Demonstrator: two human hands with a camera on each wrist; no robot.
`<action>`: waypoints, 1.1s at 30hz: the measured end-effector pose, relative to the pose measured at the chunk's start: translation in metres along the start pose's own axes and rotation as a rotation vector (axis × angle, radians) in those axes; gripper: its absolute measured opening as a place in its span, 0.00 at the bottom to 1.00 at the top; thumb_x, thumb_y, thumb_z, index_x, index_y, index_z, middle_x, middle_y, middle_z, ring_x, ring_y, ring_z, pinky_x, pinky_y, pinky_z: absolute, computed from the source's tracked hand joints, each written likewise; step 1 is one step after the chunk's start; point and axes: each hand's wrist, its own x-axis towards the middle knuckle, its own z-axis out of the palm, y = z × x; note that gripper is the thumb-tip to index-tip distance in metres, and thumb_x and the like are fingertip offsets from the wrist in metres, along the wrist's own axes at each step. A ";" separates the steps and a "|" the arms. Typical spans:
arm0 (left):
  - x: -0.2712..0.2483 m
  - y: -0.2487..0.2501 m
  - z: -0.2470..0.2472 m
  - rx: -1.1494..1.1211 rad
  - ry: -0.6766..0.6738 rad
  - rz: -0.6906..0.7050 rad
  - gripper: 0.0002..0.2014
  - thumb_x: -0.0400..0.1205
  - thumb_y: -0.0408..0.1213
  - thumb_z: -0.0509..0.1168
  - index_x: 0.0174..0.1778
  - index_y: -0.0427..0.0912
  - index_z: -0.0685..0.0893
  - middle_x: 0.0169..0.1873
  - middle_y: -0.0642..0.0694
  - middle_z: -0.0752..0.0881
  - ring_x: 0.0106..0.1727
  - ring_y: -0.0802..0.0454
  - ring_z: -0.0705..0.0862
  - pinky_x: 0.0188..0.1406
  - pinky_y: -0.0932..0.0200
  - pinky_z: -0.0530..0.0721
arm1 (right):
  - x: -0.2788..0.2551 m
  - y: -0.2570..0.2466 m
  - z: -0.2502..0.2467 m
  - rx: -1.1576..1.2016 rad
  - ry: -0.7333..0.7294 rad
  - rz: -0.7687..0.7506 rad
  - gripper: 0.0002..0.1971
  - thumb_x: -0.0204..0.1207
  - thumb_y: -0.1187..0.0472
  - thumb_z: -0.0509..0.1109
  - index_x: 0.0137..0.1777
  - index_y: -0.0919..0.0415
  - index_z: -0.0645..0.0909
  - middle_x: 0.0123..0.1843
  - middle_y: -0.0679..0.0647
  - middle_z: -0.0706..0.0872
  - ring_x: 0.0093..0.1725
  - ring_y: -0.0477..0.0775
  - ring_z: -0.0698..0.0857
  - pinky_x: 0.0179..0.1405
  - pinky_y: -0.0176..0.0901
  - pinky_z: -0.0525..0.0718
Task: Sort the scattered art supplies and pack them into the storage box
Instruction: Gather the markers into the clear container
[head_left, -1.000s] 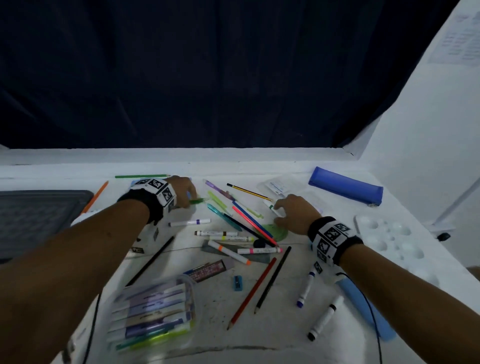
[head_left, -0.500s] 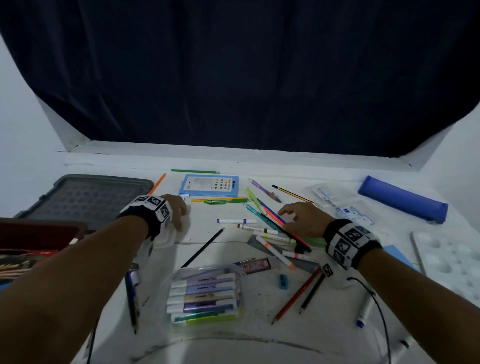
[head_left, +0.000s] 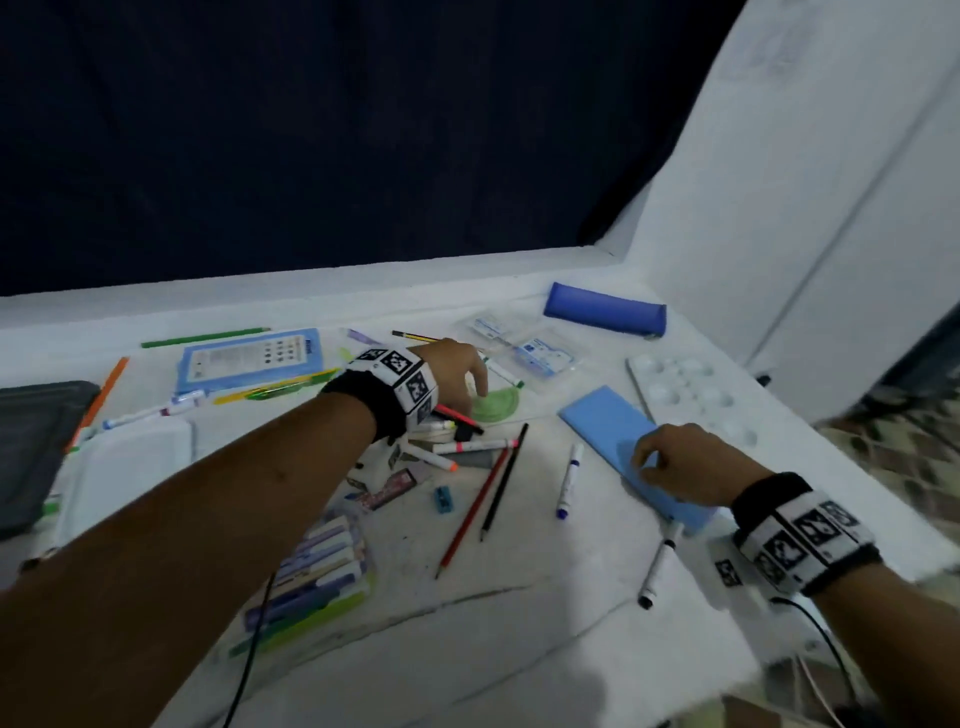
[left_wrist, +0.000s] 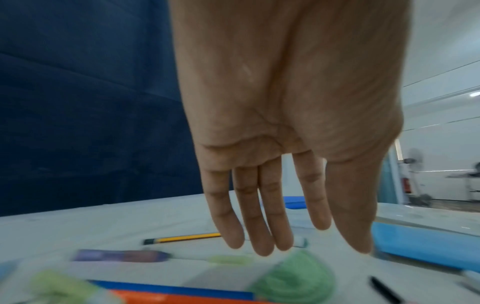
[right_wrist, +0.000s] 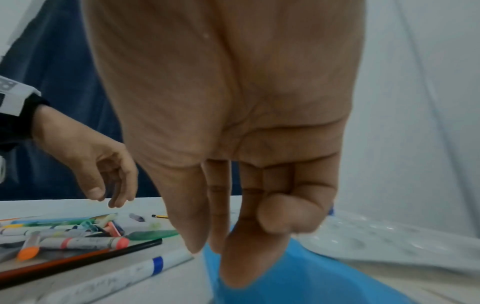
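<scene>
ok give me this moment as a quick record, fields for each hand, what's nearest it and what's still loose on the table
left hand: fingers straight, pointing down, holding nothing
nearest left hand: green semicircular piece, just below the fingertips
right hand: over the light blue flat case, fingertips at it; contact unclear
loose on table: red pencil, black pencil, blue sharpener, markers
far side: dark blue pencil pouch, white paint palette

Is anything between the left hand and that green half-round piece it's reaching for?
Nothing visible. The left hand hangs open just above the green half-round piece, fingers straight and pointing down at it, with only bare table around it. A white marker with a green cap lies just behind it, not across it.
</scene>
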 end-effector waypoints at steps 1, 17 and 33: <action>0.008 0.014 0.008 0.019 -0.025 0.026 0.12 0.72 0.41 0.77 0.50 0.54 0.88 0.40 0.57 0.81 0.45 0.53 0.81 0.43 0.62 0.78 | -0.013 0.005 0.004 0.027 -0.023 0.044 0.09 0.80 0.60 0.62 0.49 0.56 0.85 0.43 0.52 0.86 0.34 0.53 0.85 0.37 0.41 0.84; 0.026 0.002 0.038 0.175 -0.130 -0.044 0.07 0.69 0.32 0.76 0.38 0.48 0.86 0.38 0.46 0.87 0.41 0.46 0.84 0.38 0.59 0.80 | 0.019 -0.046 0.027 0.289 -0.031 -0.014 0.18 0.76 0.47 0.71 0.48 0.64 0.85 0.30 0.54 0.88 0.26 0.48 0.81 0.32 0.37 0.80; -0.065 -0.131 -0.018 -0.309 0.113 -0.403 0.03 0.79 0.34 0.71 0.41 0.44 0.90 0.26 0.46 0.85 0.24 0.52 0.78 0.22 0.67 0.76 | 0.123 -0.157 0.002 0.078 0.072 -0.513 0.19 0.79 0.58 0.70 0.69 0.58 0.77 0.66 0.60 0.78 0.63 0.60 0.79 0.63 0.51 0.77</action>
